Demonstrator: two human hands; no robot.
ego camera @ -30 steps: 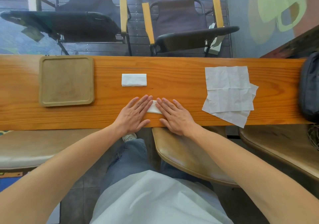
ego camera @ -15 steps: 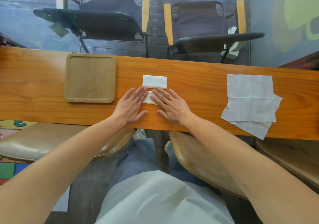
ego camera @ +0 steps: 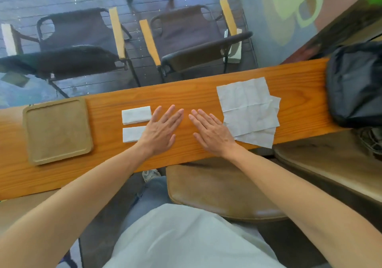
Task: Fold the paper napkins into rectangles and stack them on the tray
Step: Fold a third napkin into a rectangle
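Two folded white napkin rectangles lie side by side on the wooden counter, the farther one [ego camera: 136, 114] above the nearer one [ego camera: 133, 134]. A bare brown tray [ego camera: 57, 130] sits to their left. At the right lies a pile of unfolded napkins [ego camera: 249, 107]. My left hand [ego camera: 163, 128] is flat with straight fingers on the counter, its heel covering the nearer rectangle's right end. My right hand [ego camera: 213, 132] is also flat and spread, its outer edge at the pile's left border. Neither hand holds anything.
The narrow counter [ego camera: 194, 94] ends at a window; two folding chairs [ego camera: 190, 40] stand beyond it. A black bag [ego camera: 355, 84] rests on the counter's right end. Brown stool seats [ego camera: 217, 187] sit below the near edge.
Both hands have left the napkin they were pressing and moved right. That folded napkin now lies next to the first rectangle. The camera has swung right and tilted.
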